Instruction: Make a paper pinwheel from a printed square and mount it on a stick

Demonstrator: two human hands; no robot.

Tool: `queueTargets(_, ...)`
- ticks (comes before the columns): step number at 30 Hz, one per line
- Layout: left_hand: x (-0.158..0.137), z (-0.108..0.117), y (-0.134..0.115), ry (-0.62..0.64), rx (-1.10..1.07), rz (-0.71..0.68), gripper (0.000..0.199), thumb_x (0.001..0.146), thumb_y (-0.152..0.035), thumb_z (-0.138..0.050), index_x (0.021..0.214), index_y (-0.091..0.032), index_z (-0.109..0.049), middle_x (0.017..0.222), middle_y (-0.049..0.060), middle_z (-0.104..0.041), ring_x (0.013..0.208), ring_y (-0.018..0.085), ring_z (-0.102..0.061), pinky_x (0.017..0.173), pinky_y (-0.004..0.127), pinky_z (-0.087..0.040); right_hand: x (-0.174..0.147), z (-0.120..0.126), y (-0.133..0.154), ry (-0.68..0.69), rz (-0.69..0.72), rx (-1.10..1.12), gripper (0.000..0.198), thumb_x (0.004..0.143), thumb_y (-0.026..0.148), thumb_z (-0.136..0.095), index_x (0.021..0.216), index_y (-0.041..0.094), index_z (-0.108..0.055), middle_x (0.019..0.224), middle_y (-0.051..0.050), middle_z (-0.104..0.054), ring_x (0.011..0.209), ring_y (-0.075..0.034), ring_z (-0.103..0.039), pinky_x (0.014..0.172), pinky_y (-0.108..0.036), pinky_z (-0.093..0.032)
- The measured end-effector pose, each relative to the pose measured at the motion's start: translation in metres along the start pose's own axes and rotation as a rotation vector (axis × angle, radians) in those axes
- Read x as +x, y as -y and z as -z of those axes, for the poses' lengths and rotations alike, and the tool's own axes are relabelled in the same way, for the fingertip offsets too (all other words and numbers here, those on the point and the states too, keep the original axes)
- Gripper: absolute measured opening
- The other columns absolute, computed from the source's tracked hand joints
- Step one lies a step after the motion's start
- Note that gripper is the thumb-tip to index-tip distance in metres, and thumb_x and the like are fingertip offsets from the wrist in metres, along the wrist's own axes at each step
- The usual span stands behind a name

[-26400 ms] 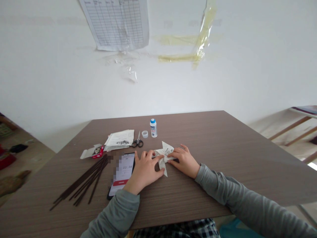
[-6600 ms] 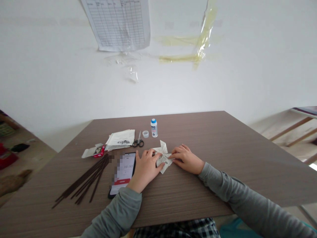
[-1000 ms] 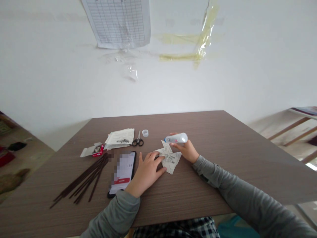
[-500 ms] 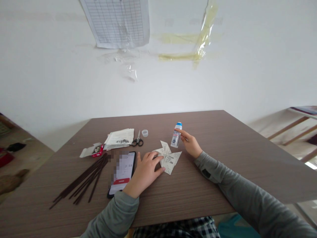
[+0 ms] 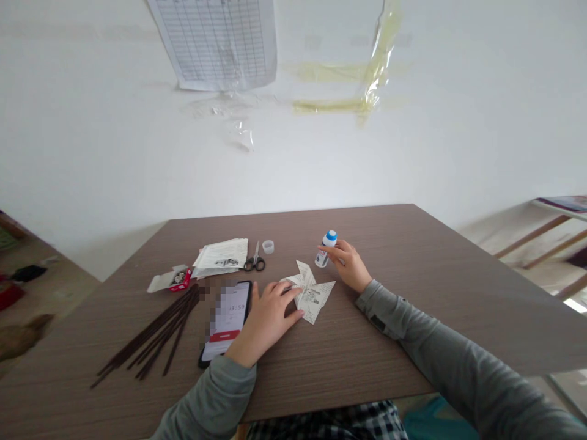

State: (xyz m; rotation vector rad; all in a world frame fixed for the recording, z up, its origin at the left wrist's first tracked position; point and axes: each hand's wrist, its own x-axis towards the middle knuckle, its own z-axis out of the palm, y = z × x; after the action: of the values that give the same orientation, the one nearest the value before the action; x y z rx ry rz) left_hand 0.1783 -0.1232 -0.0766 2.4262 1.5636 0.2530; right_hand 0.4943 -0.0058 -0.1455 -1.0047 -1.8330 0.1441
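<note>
A brown desk (image 5: 458, 275) filled the lower frame. Below centre, the left hand (image 5: 266, 315) lay with fingers spread; right of centre, the right hand (image 5: 352, 266) was curled. Folded paper (image 5: 313, 298), just below centre, touched the left hand. A tilted, blue-topped bottle (image 5: 321, 259) was in the right hand's grasp.

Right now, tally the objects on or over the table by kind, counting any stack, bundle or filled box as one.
White bottle with blue top: 1
Pinwheel-shaped folded paper: 1
Stack of printed paper: 1
Black-handled scissors: 1
Round translucent plastic cap: 1
Open red and white box: 1
Bundle of dark brown sticks: 1
Black-edged phone: 1
Total: 8
</note>
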Motion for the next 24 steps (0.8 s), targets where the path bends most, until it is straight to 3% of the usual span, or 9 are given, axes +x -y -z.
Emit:
queueTargets(7,0.001,0.008,0.001,0.04,0.022,0.047,0.055,0.118,-0.035,-0.09,0.173,-0.046,-0.087,0.185,0.01,-0.08,0.179,0.048,-0.067,0.159,0.092,-0.031,0.013,-0.01,-0.003,0.087,0.037,-0.086,0.042,0.122,0.018,-0.073,0.143,0.039,-0.103,0.146,-0.014,-0.091,0.133,-0.037,-0.09,0.124,-0.06,-0.073)
queueTargets(14,0.0,0.013,0.003,0.053,0.017,0.03,0.053,0.12,-0.033,-0.086,0.173,-0.041,-0.088,0.186,0.012,-0.079,0.178,0.05,-0.067,0.156,0.098,-0.028,0.036,-0.024,-0.009,0.109,0.066,-0.116,0.044,0.12,0.013,-0.075,0.143,0.038,-0.102,0.147,-0.013,-0.094,0.133,-0.034,-0.091,0.126,-0.057,-0.073)
queueTargets(24,-0.002,0.026,0.006,0.082,0.031,0.084,0.057,0.118,-0.032,-0.087,0.173,-0.046,-0.087,0.189,0.008,-0.077,0.181,0.05,-0.064,0.158,0.094,-0.03,0.083,-0.058,-0.001,0.231,0.036,-0.092,0.047,0.118,0.009,-0.077,0.145,0.036,-0.103,0.154,-0.012,-0.093,0.139,-0.033,-0.091,0.127,-0.048,-0.074)
